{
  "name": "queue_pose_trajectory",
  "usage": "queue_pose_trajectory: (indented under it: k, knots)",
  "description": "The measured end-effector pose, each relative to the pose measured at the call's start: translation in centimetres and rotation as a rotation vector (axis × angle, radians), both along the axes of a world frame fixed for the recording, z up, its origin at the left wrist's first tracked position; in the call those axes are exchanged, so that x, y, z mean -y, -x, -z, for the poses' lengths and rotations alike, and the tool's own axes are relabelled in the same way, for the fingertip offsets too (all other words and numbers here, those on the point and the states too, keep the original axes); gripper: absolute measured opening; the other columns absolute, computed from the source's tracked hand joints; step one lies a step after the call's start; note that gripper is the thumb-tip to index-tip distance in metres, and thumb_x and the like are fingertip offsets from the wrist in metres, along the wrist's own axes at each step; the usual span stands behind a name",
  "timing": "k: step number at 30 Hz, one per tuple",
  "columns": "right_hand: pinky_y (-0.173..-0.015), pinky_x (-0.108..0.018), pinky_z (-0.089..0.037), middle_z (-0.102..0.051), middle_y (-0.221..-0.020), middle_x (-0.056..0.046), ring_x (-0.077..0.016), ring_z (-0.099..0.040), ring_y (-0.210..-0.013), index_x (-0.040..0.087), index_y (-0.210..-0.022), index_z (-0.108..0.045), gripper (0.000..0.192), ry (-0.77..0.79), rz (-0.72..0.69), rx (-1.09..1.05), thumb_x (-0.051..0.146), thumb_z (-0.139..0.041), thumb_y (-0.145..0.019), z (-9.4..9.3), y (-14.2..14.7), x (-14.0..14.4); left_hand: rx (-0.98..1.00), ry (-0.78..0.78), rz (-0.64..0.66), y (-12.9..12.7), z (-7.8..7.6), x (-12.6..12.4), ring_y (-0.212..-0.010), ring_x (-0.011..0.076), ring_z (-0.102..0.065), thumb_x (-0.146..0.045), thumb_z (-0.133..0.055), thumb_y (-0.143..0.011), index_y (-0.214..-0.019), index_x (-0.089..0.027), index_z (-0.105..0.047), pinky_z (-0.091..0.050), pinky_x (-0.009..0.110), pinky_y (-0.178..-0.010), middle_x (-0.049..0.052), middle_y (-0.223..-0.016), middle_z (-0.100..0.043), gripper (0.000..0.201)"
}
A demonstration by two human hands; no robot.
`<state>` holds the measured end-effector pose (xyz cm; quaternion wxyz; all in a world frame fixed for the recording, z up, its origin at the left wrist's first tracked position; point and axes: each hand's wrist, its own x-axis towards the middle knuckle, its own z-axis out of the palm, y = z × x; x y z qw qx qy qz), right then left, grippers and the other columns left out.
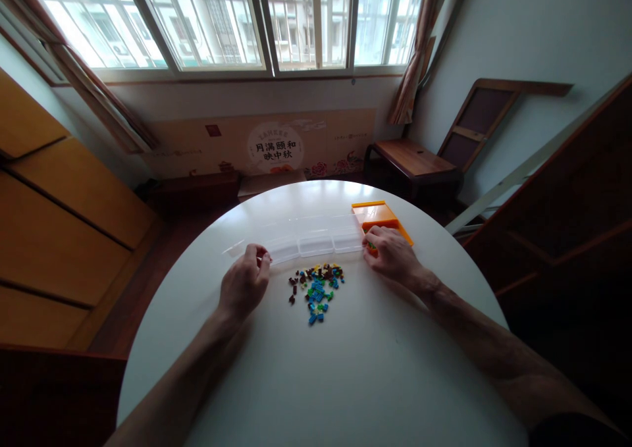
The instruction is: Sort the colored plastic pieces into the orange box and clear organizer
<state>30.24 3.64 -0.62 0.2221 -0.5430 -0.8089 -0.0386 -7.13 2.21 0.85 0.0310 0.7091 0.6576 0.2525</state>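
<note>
My left hand (pixel 246 278) is closed, its fingertips pinched at the near left corner of a clear plastic box (pixel 282 251). Two more clear boxes, a middle one (pixel 316 244) and a right one (pixel 347 241), continue the row. At the row's right end stands an orange plastic box (pixel 381 224) with its lid folded back. My right hand (pixel 389 252) has its fingers curled over the near side of that box, hiding part of it; some green bits show by the fingertips. Between my hands lies a loose pile of small building bricks (pixel 318 289), blue, green, brown and yellow.
Everything stands on a round white table (pixel 345 368). Beyond it are a wooden chair (pixel 417 157), a printed cardboard panel (pixel 276 141) under the window, and a curtain (pixel 415 72). A yellow-brown cabinet (pixel 59 236) is at the left.
</note>
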Motion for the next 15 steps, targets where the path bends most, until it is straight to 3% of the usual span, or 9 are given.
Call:
queue_pose_trajectory:
  k: [8, 12, 15]
  knots:
    - [-0.100, -0.040, -0.047, -0.076, -0.107, -0.009, -0.0281, -0.068, -0.102, 0.021, -0.109, -0.073, 0.012, -0.031, 0.034, -0.037, 0.025, -0.066, -0.099, -0.07, 0.17, -0.01, -0.105, -0.114, 0.028, 0.14, 0.12, -0.10, -0.083, 0.0308, -0.070, -0.037, -0.049, -0.108, -0.106, -0.023, -0.063, -0.052, 0.042, -0.084, 0.006, -0.084, -0.073, 0.020]
    - [-0.103, -0.043, -0.048, -0.078, -0.111, -0.011, -0.0303, -0.069, -0.103, 0.020, -0.113, -0.071, 0.016, -0.074, 0.071, -0.093, 0.029, -0.066, -0.101, -0.21, 0.25, -0.01, -0.084, -0.241, 0.205, -0.01, -0.32, 0.02, -0.093, 0.0297, -0.070, -0.034, -0.050, -0.109, -0.104, -0.023, -0.065, -0.052, 0.043, -0.092, 0.009, -0.096, -0.074, 0.019]
    - [-0.104, -0.043, -0.049, -0.078, -0.108, -0.010, -0.0302, -0.069, -0.104, 0.021, -0.109, -0.071, 0.012, -0.109, 0.018, -0.161, 0.028, -0.066, -0.100, -0.49, 0.60, 0.31, -0.016, -0.257, 0.333, -0.80, -0.39, 0.61, -0.090, 0.0267, -0.069, -0.033, -0.053, -0.111, -0.105, -0.023, -0.067, -0.052, 0.042, -0.091, 0.006, -0.094, -0.073, 0.018]
